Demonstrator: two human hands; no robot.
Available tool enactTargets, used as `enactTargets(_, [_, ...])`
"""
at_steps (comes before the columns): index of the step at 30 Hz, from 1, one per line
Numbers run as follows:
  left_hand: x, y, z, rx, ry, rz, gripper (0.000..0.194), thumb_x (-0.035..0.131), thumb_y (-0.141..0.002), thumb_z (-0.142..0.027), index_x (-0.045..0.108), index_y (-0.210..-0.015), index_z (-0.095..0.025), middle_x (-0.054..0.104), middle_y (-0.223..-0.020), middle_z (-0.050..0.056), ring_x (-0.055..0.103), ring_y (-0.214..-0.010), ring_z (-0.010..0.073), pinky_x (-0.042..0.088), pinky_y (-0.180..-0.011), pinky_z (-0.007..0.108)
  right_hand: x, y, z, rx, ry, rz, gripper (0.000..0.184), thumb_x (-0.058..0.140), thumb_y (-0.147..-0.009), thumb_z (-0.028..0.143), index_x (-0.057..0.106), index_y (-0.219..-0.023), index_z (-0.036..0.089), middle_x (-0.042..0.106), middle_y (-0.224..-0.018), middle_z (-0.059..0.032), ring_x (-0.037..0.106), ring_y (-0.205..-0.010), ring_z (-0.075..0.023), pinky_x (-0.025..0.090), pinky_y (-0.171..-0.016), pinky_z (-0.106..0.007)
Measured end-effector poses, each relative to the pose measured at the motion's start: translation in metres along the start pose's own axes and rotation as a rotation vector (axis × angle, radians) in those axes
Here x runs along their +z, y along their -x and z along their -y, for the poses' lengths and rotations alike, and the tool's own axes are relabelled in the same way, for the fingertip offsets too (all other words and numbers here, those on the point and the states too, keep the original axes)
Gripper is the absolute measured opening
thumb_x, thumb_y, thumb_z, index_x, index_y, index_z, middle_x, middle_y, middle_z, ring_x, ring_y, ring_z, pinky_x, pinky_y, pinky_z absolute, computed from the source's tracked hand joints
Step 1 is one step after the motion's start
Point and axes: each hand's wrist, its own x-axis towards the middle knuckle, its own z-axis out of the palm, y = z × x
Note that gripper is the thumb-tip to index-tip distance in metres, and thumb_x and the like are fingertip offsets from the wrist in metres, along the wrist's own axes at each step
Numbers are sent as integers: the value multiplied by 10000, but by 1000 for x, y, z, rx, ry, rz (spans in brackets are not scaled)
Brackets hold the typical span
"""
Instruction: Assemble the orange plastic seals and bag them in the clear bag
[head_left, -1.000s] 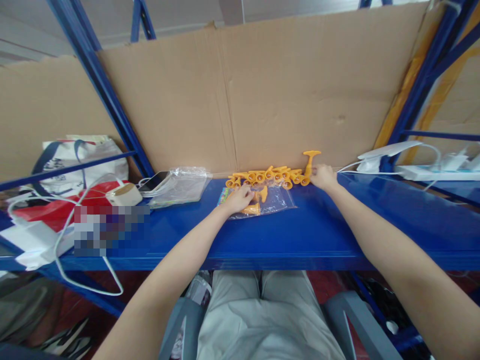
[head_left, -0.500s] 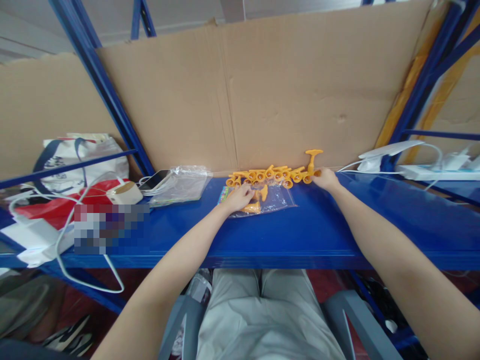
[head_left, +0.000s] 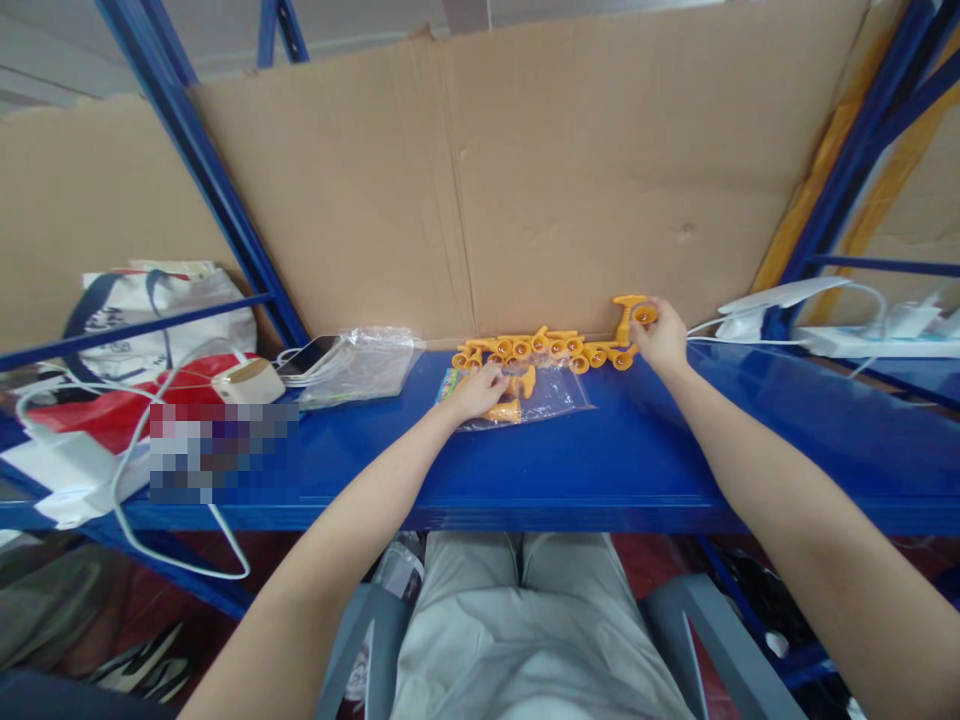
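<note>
Raised near the cardboard, my right hand (head_left: pixel 664 335) grips a small yellow plastic piece with a round cup-shaped end (head_left: pixel 645 315). Just left of it a yellow T-shaped piece (head_left: pixel 624 318) stands upright at the right end of the row. Several similar yellow pieces (head_left: pixel 538 342) lie in a row along the back of the blue shelf, many with their cup ends facing me. My left hand (head_left: pixel 480 390) is closed on the left part of a clear plastic bag (head_left: pixel 559 392), its fingertips partly hidden. Inside the bag lie a few yellow pieces (head_left: pixel 506 411).
A tall cardboard sheet (head_left: pixel 600 180) closes off the back of the blue shelf (head_left: pixel 540 470). To the left are flat clear packets (head_left: pixel 367 370), a phone (head_left: pixel 311 355), white cables and a cloth bag (head_left: pixel 172 320). A white power strip (head_left: pixel 862 343) sits far right.
My right hand has lifted from the right end of the row, bringing up a yellow cup-ended piece. My left hand has stayed at the bag.
</note>
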Motion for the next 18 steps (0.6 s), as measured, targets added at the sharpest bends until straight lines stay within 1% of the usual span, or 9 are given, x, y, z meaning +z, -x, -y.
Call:
enactTargets(4, [-1, 1, -2, -9, 3, -7, 252, 442, -947, -262, 521, -717, -198, 652, -935, 52, 623, -886, 193, 484, -864, 310, -5, -3, 16, -24, -121, -76, 500, 594, -818, 280, 510, -1300, 183, 650, -1258, -166, 623, -1144, -302, 483, -980, -487])
enactTargets(6, [-1, 1, -2, -10, 3, -5, 255, 443, -948, -265, 527, -718, -197, 655, -934, 52, 626, -884, 193, 488, -865, 311, -7, -3, 28, -29, -179, -47, 477, 607, -816, 294, 532, -1271, 173, 673, -1194, -160, 646, -1095, -293, 507, -937, -458])
enactTargets(7, [-1, 1, -2, -13, 0, -4, 254, 441, -948, -266, 533, -722, -196, 657, -932, 53, 627, -886, 194, 490, -868, 314, -8, -2, 35, -41, -203, -2, 469, 625, -810, 313, 554, -1250, 164, 684, -1156, -157, 660, -1053, -286, 520, -907, -439])
enactTargets(9, [-1, 1, -2, -17, -8, -1, 255, 435, -950, -267, 546, -732, -194, 664, -936, 58, 633, -900, 202, 493, -882, 326, -11, 1, 49, -91, -227, 175, 462, 673, -791, 376, 615, -1189, 151, 701, -1074, -141, 683, -931, -260, 543, -827, -394])
enactTargets(11, [-1, 1, -2, -16, -16, 5, 256, 425, -952, -265, 557, -744, -192, 672, -959, 67, 641, -926, 214, 492, -905, 344, -13, 7, 63, -167, -194, 480, 435, 716, -761, 441, 686, -1095, 163, 713, -952, -89, 670, -757, -211, 539, -727, -341])
enactTargets(13, [-1, 1, -1, -10, -19, 12, 258, 416, -955, -262, 565, -757, -189, 681, -999, 77, 647, -968, 223, 487, -936, 360, -15, 14, 75, -230, -110, 796, 369, 729, -748, 469, 731, -981, 183, 688, -790, -19, 606, -601, -158, 490, -631, -293])
enactTargets(14, [0, 1, -1, -6, -19, 14, 258, 413, -957, -262, 569, -766, -188, 684, -1022, 81, 648, -997, 225, 482, -955, 365, -15, 18, 81, -260, -57, 909, 326, 733, -743, 468, 737, -902, 183, 657, -712, 6, 570, -558, -141, 454, -597, -277])
enactTargets(16, [0, 1, 0, 0, -17, 17, 261, 405, -965, -266, 576, -784, -187, 686, -1070, 87, 643, -1059, 228, 469, -992, 369, -15, 25, 90, -329, 35, 1027, 262, 731, -744, 437, 706, -737, 177, 589, -601, 30, 523, -541, -126, 384, -567, -259])
enactTargets(18, [0, 1, 0, 2, -22, 20, 265, 395, -972, -266, 581, -801, -186, 683, -1114, 92, 636, -1104, 228, 459, -1019, 369, -15, 31, 99, -393, 84, 1064, 239, 715, -753, 385, 661, -653, 175, 565, -571, 30, 513, -570, -130, 343, -566, -255])
